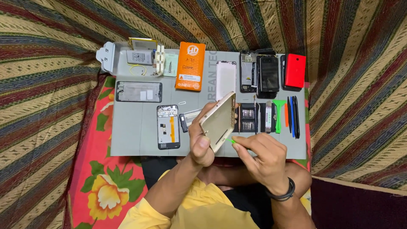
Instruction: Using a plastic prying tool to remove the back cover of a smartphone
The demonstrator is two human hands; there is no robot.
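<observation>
Grey mat [135,127] on striped cloth [46,72] | left hand [202,142] grips gold phone [218,121] | right hand [263,157] pinches green pick [230,141]

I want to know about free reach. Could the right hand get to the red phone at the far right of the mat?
Probably not freely: the right hand pinches a green pry tool against the gold phone. The red phone lies uncovered, but the fingers are occupied.
</observation>
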